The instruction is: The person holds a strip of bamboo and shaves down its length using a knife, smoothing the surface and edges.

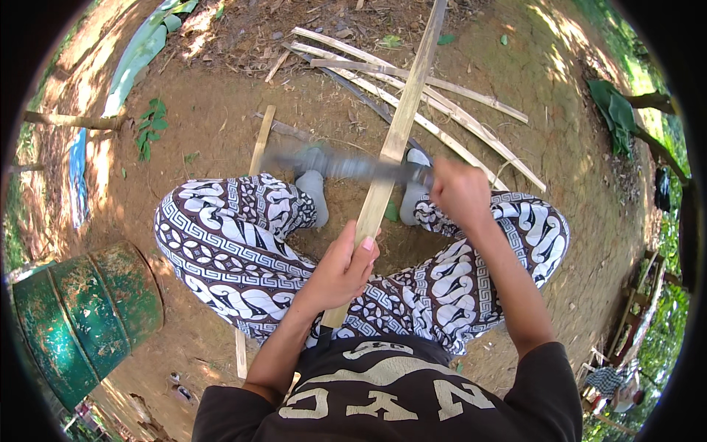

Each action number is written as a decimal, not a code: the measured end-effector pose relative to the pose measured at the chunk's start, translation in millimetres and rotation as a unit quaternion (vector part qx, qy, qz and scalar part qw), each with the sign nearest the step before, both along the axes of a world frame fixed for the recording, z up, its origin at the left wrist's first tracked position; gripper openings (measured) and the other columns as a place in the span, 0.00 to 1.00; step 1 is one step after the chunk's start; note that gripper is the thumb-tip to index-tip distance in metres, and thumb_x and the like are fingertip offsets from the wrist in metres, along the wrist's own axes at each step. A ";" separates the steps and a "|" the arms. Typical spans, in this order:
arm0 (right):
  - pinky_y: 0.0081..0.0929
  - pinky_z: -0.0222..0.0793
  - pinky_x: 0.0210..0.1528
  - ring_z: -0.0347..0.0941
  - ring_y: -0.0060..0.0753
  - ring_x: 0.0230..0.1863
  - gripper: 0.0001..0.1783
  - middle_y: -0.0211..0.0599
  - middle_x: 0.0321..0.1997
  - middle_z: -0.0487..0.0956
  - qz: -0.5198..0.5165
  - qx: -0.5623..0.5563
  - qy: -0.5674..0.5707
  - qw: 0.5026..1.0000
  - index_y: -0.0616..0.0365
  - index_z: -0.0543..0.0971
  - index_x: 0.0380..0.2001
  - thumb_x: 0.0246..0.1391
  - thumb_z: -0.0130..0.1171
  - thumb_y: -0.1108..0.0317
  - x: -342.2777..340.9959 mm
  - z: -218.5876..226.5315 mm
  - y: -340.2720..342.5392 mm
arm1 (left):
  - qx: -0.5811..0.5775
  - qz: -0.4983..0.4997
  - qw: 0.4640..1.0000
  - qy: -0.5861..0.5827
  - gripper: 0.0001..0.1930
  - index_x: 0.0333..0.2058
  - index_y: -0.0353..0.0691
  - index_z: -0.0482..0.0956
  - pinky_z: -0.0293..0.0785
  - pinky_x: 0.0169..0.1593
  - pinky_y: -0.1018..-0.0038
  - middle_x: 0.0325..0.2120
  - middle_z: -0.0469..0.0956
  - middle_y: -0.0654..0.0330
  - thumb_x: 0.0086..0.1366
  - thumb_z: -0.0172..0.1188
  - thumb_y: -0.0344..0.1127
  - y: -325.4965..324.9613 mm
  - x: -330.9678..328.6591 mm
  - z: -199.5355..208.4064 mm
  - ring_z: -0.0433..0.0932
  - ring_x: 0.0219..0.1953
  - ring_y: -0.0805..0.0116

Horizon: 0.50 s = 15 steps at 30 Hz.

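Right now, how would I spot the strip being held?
Find the patterned trousers. Over their middle, the left hand grips a long, pale strip. Unlike the loose strips on the ground beyond, it is held, a blurred blade crossing it.

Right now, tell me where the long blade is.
In the head view, the motion-blurred blade runs leftward from the right hand, across the pale wooden strip, beyond the left hand.
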State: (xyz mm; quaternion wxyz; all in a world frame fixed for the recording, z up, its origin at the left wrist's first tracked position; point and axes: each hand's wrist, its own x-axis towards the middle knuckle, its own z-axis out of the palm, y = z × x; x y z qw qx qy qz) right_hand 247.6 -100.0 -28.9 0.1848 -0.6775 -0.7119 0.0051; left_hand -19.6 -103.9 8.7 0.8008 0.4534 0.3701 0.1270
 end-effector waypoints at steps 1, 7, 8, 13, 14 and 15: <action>0.45 0.69 0.20 0.74 0.50 0.16 0.06 0.43 0.16 0.76 -0.093 -0.011 0.020 0.995 0.55 0.72 0.22 0.47 0.59 0.69 5.8 3.3 12.3 | 0.007 -0.005 1.000 0.013 0.15 0.57 0.37 0.61 0.58 0.16 0.84 0.28 0.64 0.67 0.78 0.40 0.38 -3.3 -2.6 2.5 0.58 0.16 0.86; 0.48 0.69 0.23 0.74 0.53 0.20 0.04 0.46 0.18 0.76 0.048 0.002 -0.017 0.999 0.57 0.71 0.24 0.46 0.56 0.71 -16.1 14.8 -4.2 | 0.218 -0.017 0.975 0.048 0.14 0.53 0.33 0.63 0.61 0.18 0.81 0.24 0.66 0.67 0.77 0.42 0.37 -2.2 -0.1 -19.7 0.63 0.18 0.83; 0.48 0.69 0.24 0.74 0.53 0.19 0.04 0.45 0.18 0.76 -0.004 -0.006 -0.009 1.000 0.57 0.71 0.24 0.45 0.56 0.71 -11.2 10.5 -0.1 | 0.252 -0.020 0.966 0.058 0.14 0.52 0.32 0.64 0.61 0.18 0.80 0.23 0.67 0.66 0.77 0.42 0.37 -1.9 -0.3 -21.0 0.64 0.18 0.82; 0.43 0.69 0.19 0.73 0.48 0.15 0.07 0.40 0.14 0.74 -0.049 0.012 0.000 0.999 0.55 0.71 0.23 0.45 0.59 0.68 -2.6 0.6 16.5 | 0.240 -0.022 0.966 0.092 0.10 0.43 0.32 0.63 0.64 0.24 0.69 0.20 0.69 0.58 0.76 0.43 0.35 3.1 -2.1 -12.8 0.67 0.19 0.71; 0.43 0.69 0.19 0.73 0.48 0.16 0.07 0.40 0.14 0.74 -0.006 0.012 0.015 1.000 0.56 0.71 0.23 0.45 0.59 0.69 -9.4 2.1 10.0 | 0.272 -0.023 0.956 0.110 0.09 0.41 0.32 0.63 0.64 0.25 0.67 0.20 0.69 0.57 0.76 0.44 0.34 3.6 -1.2 -14.2 0.68 0.19 0.69; 0.43 0.69 0.19 0.74 0.47 0.16 0.07 0.40 0.15 0.74 0.030 -0.006 -0.010 0.999 0.56 0.71 0.23 0.46 0.59 0.69 -17.9 6.8 4.6 | 0.294 -0.001 0.948 0.119 0.10 0.37 0.33 0.61 0.65 0.26 0.63 0.19 0.70 0.53 0.75 0.45 0.34 4.4 2.5 -16.0 0.70 0.20 0.61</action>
